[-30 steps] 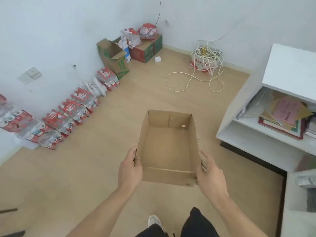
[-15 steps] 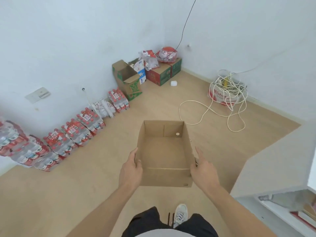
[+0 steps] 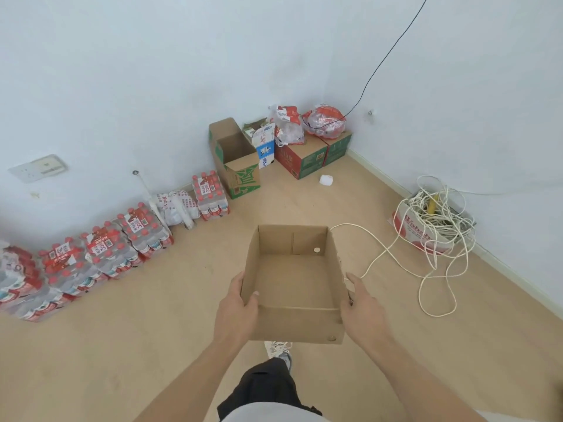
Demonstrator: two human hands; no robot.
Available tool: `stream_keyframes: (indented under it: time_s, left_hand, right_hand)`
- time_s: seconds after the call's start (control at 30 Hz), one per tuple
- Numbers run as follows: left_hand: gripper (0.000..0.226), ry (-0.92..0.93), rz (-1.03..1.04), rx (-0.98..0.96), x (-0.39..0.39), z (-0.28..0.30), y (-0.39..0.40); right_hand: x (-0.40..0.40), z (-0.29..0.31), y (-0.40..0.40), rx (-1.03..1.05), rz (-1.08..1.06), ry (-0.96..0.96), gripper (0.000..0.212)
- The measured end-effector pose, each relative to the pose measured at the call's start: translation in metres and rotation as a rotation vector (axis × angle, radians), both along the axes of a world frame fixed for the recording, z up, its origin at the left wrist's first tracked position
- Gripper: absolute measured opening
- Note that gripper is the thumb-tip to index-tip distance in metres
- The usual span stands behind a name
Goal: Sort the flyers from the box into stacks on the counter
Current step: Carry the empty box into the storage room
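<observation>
I carry an open brown cardboard box (image 3: 292, 278) in front of me above the wooden floor. No flyers show inside it; its bottom is bare. My left hand (image 3: 236, 312) grips the box's left wall, thumb hooked over the rim. My right hand (image 3: 362, 306) holds the right wall from outside, fingers along the side. No counter or flyer stacks are in view.
Shrink-wrapped packs of bottles (image 3: 100, 251) line the left wall. Cardboard boxes (image 3: 240, 166) and bags stand in the far corner. A tangle of white cord (image 3: 435, 226) over a box lies on the floor at the right. My shoe (image 3: 281, 351) shows below the box.
I have turned left and walked on with the box; the white shelf unit and counter have left the view on the right. Both hands keep the same hold.
</observation>
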State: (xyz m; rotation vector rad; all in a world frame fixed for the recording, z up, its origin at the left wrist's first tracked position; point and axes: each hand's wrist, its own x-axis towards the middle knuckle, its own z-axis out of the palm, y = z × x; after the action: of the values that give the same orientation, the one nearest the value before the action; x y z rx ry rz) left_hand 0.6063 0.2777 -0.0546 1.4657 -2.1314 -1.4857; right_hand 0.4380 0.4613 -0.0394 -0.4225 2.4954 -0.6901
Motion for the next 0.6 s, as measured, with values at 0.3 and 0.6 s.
stream_keyframes:
  time_s: [0.3, 0.6]
  left_hand:
    - [0.053, -0.026, -0.101, 0.091, -0.203, 0.006, -0.137]
    - [0.065, -0.184, -0.138, 0.094, -0.395, -0.032, -0.245]
  right_hand:
    - [-0.218, -0.008, -0.127, 0.043, 0.050, 0.010, 0.055]
    - [-0.425, -0.060, -0.248, 0.091, 0.150, -0.042, 0.055]
